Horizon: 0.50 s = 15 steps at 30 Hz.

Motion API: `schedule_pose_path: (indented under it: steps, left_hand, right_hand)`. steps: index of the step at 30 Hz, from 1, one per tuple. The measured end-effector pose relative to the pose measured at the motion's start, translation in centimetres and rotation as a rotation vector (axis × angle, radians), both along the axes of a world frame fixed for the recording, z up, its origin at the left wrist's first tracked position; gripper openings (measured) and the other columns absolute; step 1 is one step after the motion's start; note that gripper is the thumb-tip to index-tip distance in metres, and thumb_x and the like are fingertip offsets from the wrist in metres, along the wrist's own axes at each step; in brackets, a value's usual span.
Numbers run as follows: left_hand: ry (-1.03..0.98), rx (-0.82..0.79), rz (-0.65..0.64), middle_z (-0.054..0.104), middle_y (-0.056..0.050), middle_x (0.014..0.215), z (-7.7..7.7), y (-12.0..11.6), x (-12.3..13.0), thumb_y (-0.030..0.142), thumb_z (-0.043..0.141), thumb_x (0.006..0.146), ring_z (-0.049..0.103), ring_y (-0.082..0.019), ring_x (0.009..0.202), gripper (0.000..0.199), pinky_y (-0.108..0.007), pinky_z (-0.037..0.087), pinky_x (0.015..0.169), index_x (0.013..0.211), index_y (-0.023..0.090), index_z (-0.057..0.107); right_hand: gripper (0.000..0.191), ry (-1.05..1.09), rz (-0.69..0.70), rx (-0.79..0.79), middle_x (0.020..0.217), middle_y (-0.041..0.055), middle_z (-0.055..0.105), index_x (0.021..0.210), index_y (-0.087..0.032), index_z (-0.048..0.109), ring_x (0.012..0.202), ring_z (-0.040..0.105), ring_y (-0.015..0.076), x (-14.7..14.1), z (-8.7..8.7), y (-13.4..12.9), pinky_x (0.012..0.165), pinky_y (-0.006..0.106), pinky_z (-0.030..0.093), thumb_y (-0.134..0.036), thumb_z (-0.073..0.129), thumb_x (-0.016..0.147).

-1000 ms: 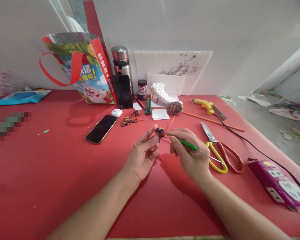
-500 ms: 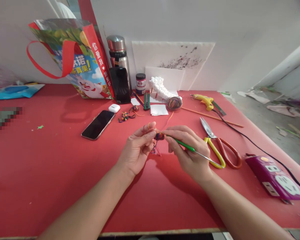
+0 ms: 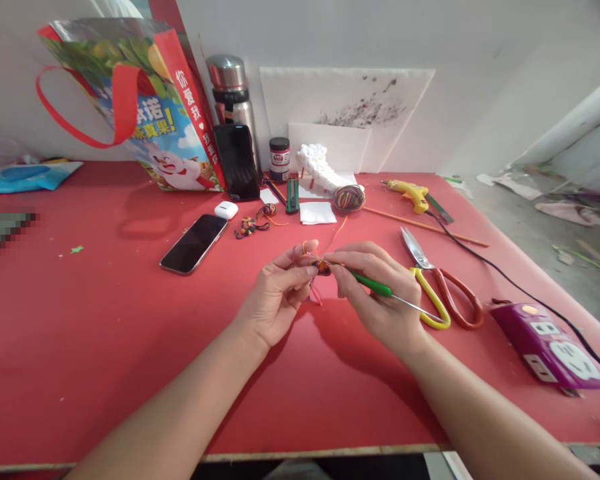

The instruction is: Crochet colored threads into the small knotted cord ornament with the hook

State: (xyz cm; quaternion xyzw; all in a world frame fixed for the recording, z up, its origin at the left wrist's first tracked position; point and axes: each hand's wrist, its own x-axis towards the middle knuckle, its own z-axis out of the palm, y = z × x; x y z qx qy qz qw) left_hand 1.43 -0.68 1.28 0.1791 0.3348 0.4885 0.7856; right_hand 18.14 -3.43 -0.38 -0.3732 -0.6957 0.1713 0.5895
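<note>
In the middle of the head view, my left hand [image 3: 283, 287] pinches a small dark multicoloured crochet piece [image 3: 322, 268], with yarn looped over its raised index finger. My right hand [image 3: 380, 287] grips a crochet hook [image 3: 373, 283] with a green handle like a pen; its metal tip meets the piece. An orange strand runs from the work back toward a multicoloured yarn ball [image 3: 349, 198]. Loose pink and purple yarn ends hang below the piece. Behind my left hand lies another small crocheted piece [image 3: 250, 227] with a little yarn bundle [image 3: 268, 211].
On the red table [image 3: 130, 373], scissors [image 3: 430, 280], a purple box-like object [image 3: 550, 343] and a yellow glue gun [image 3: 407, 195] with its cord lie right. A phone [image 3: 195, 244] and earbud case [image 3: 226, 210] lie left. A bag [image 3: 180, 147] and steel flask [image 3: 230, 87] stand behind.
The hook tip has shifted slightly left, beside the yarn on my left index finger. Both hands keep their hold, and the camera view has tilted slightly.
</note>
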Motion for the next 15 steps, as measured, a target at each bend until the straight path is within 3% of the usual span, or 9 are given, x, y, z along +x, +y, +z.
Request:
schedule_pose_path:
  steps: [7,12,15]
  left_hand:
    - [0.061,0.019,-0.013,0.069,0.002,0.075,0.11,0.09,-0.13,0.011,0.103,0.060,0.048,0.001,0.053,0.036,-0.010,0.041,0.049,0.093,0.012,0.087]
    - [0.057,-0.018,-0.063,0.070,0.001,0.074,-0.04,0.20,-0.40,0.009,0.099,0.062,0.043,0.000,0.049,0.031,-0.012,0.029,0.043,0.091,0.014,0.087]
    - [0.079,-0.030,-0.067,0.072,0.000,0.074,0.00,0.17,-0.42,0.010,0.097,0.064,0.045,-0.001,0.048,0.029,-0.014,0.029,0.042,0.091,0.013,0.088]
  right_hand:
    - [0.020,-0.054,-0.013,0.012,0.099,0.0068,0.077,0.108,-0.022,0.082,0.081,0.076,0.0152,-0.16,0.07,-0.01,0.068,0.028,0.062,-0.008,0.069,0.101]
    - [0.018,-0.012,-0.005,-0.099,0.090,0.0041,0.076,0.105,-0.022,0.082,0.067,0.070,0.0130,-0.09,0.31,-0.10,0.061,0.029,0.057,-0.013,0.067,0.102]
    - [0.015,0.051,0.007,-0.181,0.085,0.0025,0.074,0.103,-0.021,0.083,0.062,0.066,0.0112,0.07,0.53,-0.12,0.059,0.029,0.054,-0.015,0.068,0.101]
